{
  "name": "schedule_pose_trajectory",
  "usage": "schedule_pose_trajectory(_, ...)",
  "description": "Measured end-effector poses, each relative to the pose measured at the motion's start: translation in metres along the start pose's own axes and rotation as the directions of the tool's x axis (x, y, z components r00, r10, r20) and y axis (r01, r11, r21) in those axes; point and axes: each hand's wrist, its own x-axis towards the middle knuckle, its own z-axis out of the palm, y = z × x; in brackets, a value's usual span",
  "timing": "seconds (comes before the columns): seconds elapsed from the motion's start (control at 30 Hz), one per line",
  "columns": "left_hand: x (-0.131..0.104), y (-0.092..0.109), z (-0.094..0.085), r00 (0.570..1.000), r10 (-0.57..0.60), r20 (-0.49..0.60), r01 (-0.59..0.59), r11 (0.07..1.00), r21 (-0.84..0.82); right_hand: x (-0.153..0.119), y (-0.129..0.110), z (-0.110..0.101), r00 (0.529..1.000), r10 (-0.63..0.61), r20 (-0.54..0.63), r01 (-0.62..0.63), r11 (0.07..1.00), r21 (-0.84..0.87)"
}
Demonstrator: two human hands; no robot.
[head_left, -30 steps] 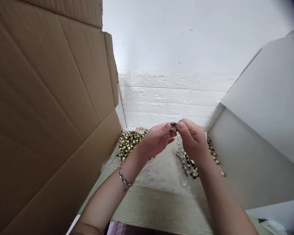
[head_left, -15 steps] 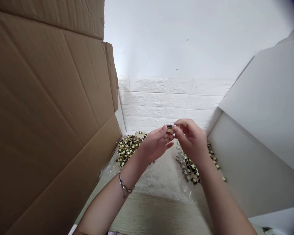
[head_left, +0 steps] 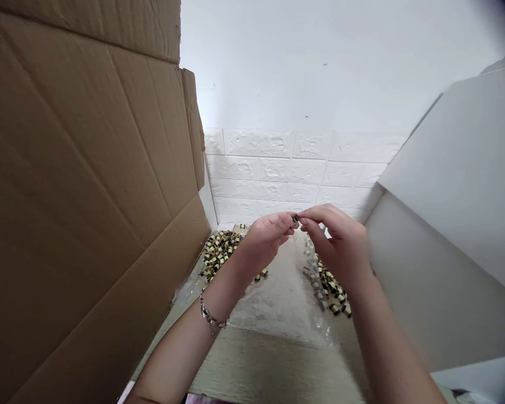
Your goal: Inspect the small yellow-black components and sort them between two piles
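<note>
My left hand (head_left: 266, 238), a chain bracelet at its wrist, pinches a small transformer (head_left: 294, 219) between thumb and fingers. The part has a black pinned body with a yellow band, and thin copper-coloured wires hang below it. From the right, my right hand (head_left: 334, 238) closes its thumb and forefinger at the part's right end, on a pin or wire too small to make out. Behind my left forearm lies a heap of like transformers (head_left: 221, 249). Another pile of transformers (head_left: 332, 289) lies under my right hand, partly hidden by it.
A clear plastic sheet (head_left: 278, 314) covers part of the pale wooden tabletop (head_left: 256, 365). Tall cardboard (head_left: 88, 168) walls in the left side. White panels (head_left: 437, 269) stand on the right, and a white brick-patterned wall (head_left: 273, 168) is at the back.
The transformer has been turned in my left fingers, and its wires now hang down. My left fingers have curled in more tightly. My right hand has shifted slightly right.
</note>
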Motion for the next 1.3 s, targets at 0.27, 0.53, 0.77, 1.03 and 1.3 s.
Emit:
schedule_pose_trajectory(0.27, 0.0, 0.004, -0.001, 0.998, 0.054, -0.013, -0.052, 0.991, 0.122, -0.001, -0.001, 0.005, 0.999, -0.034, -0.006, 0.034, 0.998, -0.048)
schedule_pose_trajectory(0.53, 0.005, -0.002, -0.006, 0.996, -0.074, -0.057, 0.07, 0.995, -0.071, -0.003, 0.008, 0.018, 0.999, -0.05, -0.022, 0.045, 0.986, -0.161)
schedule_pose_trajectory(0.77, 0.001, 0.0, -0.005, 0.955, -0.295, 0.008, 0.283, 0.908, -0.31, -0.006, 0.006, 0.016, 0.996, -0.04, -0.079, 0.022, 0.976, -0.218)
schedule_pose_trajectory(1.03, 0.002, 0.016, -0.009, 0.973, -0.186, -0.139, 0.135, 0.94, -0.314, -0.004, 0.0, 0.01, 0.992, -0.064, -0.107, 0.04, 0.976, -0.212)
schedule_pose_trajectory(1.3, 0.002, 0.015, -0.014, 0.988, -0.074, -0.133, 0.058, 0.991, -0.122, -0.004, -0.002, 0.013, 0.951, 0.306, -0.033, -0.297, 0.939, 0.171)
